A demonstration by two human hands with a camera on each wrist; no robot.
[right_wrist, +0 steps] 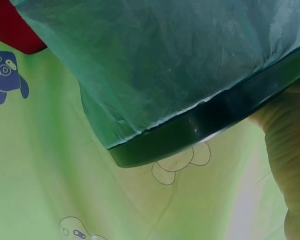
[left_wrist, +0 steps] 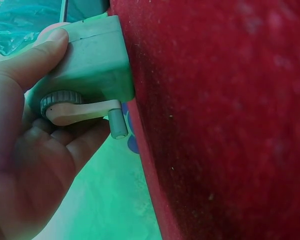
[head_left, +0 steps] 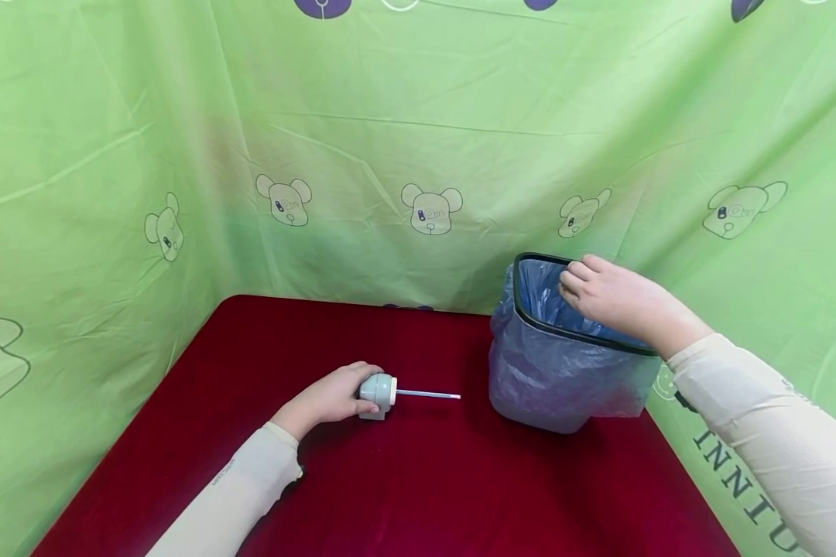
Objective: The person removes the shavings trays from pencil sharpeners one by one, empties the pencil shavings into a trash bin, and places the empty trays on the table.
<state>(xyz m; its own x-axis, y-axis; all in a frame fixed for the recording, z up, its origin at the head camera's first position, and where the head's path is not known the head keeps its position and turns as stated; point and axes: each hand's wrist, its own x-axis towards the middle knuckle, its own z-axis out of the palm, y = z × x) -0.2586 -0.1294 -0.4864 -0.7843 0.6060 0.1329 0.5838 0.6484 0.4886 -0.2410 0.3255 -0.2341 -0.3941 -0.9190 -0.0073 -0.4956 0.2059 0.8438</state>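
A pale grey-green pencil sharpener [head_left: 378, 393] with a side crank [left_wrist: 85, 111] stands on the red table [head_left: 404, 480]. A thin white pencil [head_left: 428, 394] sticks out of it to the right. My left hand [head_left: 330, 398] grips the sharpener body [left_wrist: 90, 60] from the left, thumb on top. A small waste bin [head_left: 564, 371] lined with a bluish plastic bag stands at the table's right back corner. My right hand [head_left: 609, 298] reaches over its opening, and its fingers curl on the black rim [right_wrist: 205, 125]. What lies inside the bin is hidden.
Green cloth printed with bear figures [head_left: 430, 209] hangs close behind and on both sides of the table. Bare red tabletop lies between the sharpener and the bin, and along the front edge.
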